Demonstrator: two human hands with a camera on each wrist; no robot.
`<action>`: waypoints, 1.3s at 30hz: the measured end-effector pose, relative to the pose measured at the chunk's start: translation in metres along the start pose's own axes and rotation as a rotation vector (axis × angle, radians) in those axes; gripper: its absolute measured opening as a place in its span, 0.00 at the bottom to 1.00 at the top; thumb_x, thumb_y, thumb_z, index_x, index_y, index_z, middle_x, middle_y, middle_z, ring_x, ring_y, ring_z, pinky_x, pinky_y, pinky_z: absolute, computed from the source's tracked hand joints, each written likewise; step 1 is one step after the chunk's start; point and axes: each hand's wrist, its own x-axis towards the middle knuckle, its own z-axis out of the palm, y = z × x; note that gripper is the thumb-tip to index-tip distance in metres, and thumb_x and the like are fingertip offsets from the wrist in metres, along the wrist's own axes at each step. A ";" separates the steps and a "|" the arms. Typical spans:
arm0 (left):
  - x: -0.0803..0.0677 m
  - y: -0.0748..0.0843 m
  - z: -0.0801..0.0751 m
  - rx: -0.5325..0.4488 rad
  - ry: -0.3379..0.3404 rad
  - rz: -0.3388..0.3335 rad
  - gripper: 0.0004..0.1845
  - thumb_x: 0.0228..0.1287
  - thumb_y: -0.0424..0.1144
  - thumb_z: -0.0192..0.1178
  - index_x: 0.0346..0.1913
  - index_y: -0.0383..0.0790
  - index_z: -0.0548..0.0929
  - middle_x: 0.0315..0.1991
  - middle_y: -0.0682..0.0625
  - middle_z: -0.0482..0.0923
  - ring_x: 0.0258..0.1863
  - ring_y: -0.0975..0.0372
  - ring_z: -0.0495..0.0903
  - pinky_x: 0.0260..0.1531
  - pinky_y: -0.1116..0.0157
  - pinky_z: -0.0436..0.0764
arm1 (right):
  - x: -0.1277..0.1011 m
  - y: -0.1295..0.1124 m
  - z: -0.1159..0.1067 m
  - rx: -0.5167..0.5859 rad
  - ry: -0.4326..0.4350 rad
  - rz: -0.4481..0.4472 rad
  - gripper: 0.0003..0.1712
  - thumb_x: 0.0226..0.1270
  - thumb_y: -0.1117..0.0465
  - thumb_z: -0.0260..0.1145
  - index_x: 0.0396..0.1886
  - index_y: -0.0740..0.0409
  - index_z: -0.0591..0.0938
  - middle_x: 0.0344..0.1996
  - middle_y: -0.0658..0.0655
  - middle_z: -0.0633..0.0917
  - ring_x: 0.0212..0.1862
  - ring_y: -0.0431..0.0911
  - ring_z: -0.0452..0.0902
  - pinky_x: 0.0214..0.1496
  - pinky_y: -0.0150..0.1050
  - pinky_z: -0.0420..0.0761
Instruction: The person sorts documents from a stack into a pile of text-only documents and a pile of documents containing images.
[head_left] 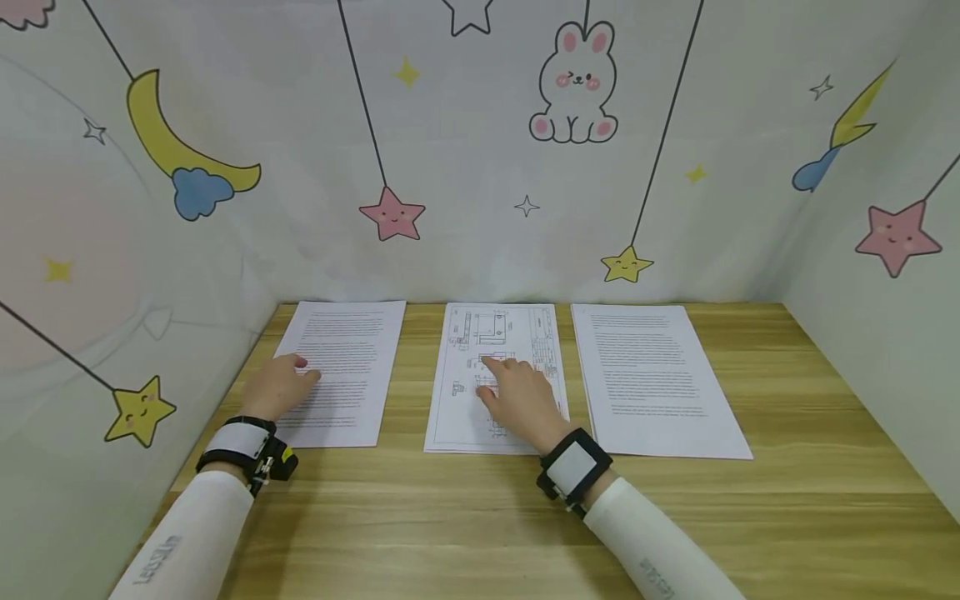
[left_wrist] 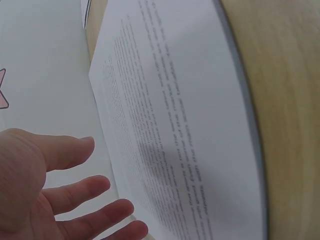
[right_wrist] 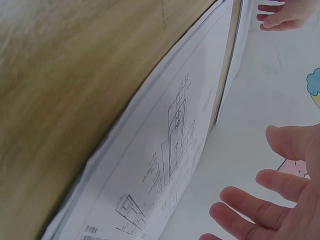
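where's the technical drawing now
In the head view, the drawing lies centrally between the left text page and right text page, under the right hand.

Tabletop (head_left: 420,525): wood-grained. Pale backdrop (head_left: 465,142) behind, printed: yellow moon (head_left: 153,137) overlapped by blue cloud (head_left: 201,193); rabbit (head_left: 577,92) farther right; pink star (head_left: 392,215) between, lower.

Plain white paper, matt and smooth, is shown by the left text stack (head_left: 348,358), the drawing sheet (head_left: 456,425) and the right text stack (head_left: 645,367). The bench (head_left: 450,533) is faced in streaked wood grain, smooth, with a soft satin look. The wall covering (head_left: 480,125) is seen as matt, cloth-like sheeting, faintly creased and printed. The sleeves (head_left: 191,533) are made of smooth, matt, stretched cloth. On the wrist mounts (head_left: 573,467), flat white faces are framed in dark material; whether plastic or cloth cannot be told.
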 end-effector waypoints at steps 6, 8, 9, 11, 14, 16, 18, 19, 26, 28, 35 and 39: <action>-0.002 -0.006 0.003 0.048 -0.019 -0.040 0.35 0.68 0.48 0.53 0.64 0.18 0.67 0.61 0.20 0.70 0.56 0.33 0.75 0.50 0.43 0.78 | 0.000 -0.003 0.004 -0.001 -0.010 -0.077 0.29 0.69 0.49 0.65 0.67 0.54 0.76 0.55 0.63 0.85 0.54 0.58 0.82 0.48 0.52 0.83; -0.003 -0.008 0.004 0.054 -0.028 -0.050 0.40 0.68 0.51 0.54 0.66 0.16 0.64 0.61 0.18 0.68 0.58 0.31 0.73 0.53 0.42 0.77 | 0.000 -0.004 0.006 0.001 -0.012 -0.087 0.30 0.69 0.49 0.65 0.67 0.53 0.76 0.55 0.62 0.85 0.55 0.57 0.82 0.49 0.52 0.83; -0.002 -0.008 0.004 0.051 -0.036 -0.059 0.42 0.67 0.53 0.55 0.67 0.16 0.62 0.62 0.18 0.66 0.59 0.30 0.72 0.54 0.41 0.77 | 0.000 -0.005 0.007 0.003 -0.013 -0.090 0.30 0.69 0.49 0.65 0.67 0.54 0.76 0.56 0.62 0.85 0.55 0.57 0.82 0.50 0.52 0.83; -0.002 -0.010 0.006 0.051 -0.046 -0.069 0.47 0.66 0.57 0.56 0.68 0.15 0.59 0.62 0.16 0.65 0.59 0.28 0.70 0.54 0.40 0.77 | -0.001 -0.005 0.007 0.005 -0.018 -0.094 0.30 0.69 0.49 0.65 0.67 0.54 0.76 0.56 0.62 0.85 0.55 0.57 0.81 0.51 0.52 0.82; -0.002 -0.013 0.009 0.053 -0.059 -0.080 0.51 0.64 0.61 0.57 0.69 0.15 0.58 0.62 0.16 0.64 0.59 0.28 0.70 0.53 0.40 0.77 | -0.001 -0.006 0.008 0.004 -0.023 -0.095 0.29 0.69 0.49 0.65 0.67 0.54 0.76 0.56 0.62 0.85 0.56 0.57 0.81 0.52 0.52 0.82; -0.002 -0.014 0.011 0.053 -0.063 -0.084 0.52 0.63 0.63 0.58 0.69 0.16 0.58 0.62 0.16 0.64 0.59 0.28 0.70 0.52 0.40 0.78 | -0.001 -0.007 0.008 -0.001 -0.028 -0.094 0.29 0.69 0.49 0.65 0.67 0.54 0.76 0.56 0.61 0.85 0.56 0.57 0.81 0.53 0.52 0.82; -0.001 -0.014 0.013 0.049 -0.064 -0.086 0.53 0.63 0.64 0.58 0.69 0.17 0.58 0.62 0.16 0.64 0.59 0.27 0.69 0.52 0.40 0.77 | -0.002 -0.007 0.009 -0.004 -0.029 -0.092 0.29 0.70 0.49 0.65 0.67 0.54 0.76 0.56 0.61 0.84 0.57 0.57 0.81 0.54 0.52 0.81; -0.001 -0.014 0.014 0.046 -0.065 -0.085 0.53 0.62 0.65 0.58 0.69 0.17 0.58 0.62 0.16 0.64 0.59 0.27 0.69 0.52 0.39 0.77 | -0.002 -0.008 0.009 -0.007 -0.028 -0.095 0.29 0.70 0.49 0.65 0.67 0.54 0.76 0.56 0.61 0.84 0.57 0.57 0.81 0.54 0.52 0.81; 0.001 -0.016 0.019 0.032 -0.069 -0.079 0.57 0.60 0.69 0.59 0.70 0.18 0.58 0.63 0.14 0.62 0.60 0.25 0.66 0.53 0.36 0.75 | -0.002 -0.009 0.011 -0.022 -0.027 -0.117 0.29 0.70 0.48 0.64 0.67 0.55 0.76 0.56 0.61 0.84 0.58 0.57 0.81 0.56 0.52 0.81; 0.002 -0.016 0.020 0.023 -0.071 -0.080 0.57 0.60 0.69 0.59 0.70 0.18 0.58 0.63 0.13 0.60 0.61 0.25 0.65 0.54 0.35 0.74 | -0.002 -0.009 0.012 -0.027 -0.024 -0.119 0.29 0.70 0.48 0.64 0.66 0.54 0.76 0.56 0.61 0.85 0.57 0.56 0.81 0.55 0.51 0.81; -0.001 -0.013 0.024 -0.001 -0.079 -0.069 0.57 0.60 0.68 0.58 0.72 0.20 0.55 0.66 0.12 0.52 0.66 0.24 0.58 0.56 0.32 0.71 | -0.002 -0.014 0.016 -0.018 -0.048 -0.132 0.28 0.70 0.48 0.64 0.66 0.54 0.77 0.55 0.59 0.85 0.58 0.55 0.81 0.56 0.50 0.81; -0.004 -0.009 0.026 -0.009 -0.081 -0.062 0.57 0.61 0.68 0.57 0.73 0.21 0.53 0.65 0.12 0.51 0.66 0.24 0.57 0.57 0.31 0.69 | -0.002 -0.018 0.016 -0.014 -0.067 -0.132 0.28 0.70 0.48 0.63 0.66 0.53 0.77 0.56 0.59 0.85 0.58 0.54 0.81 0.57 0.50 0.80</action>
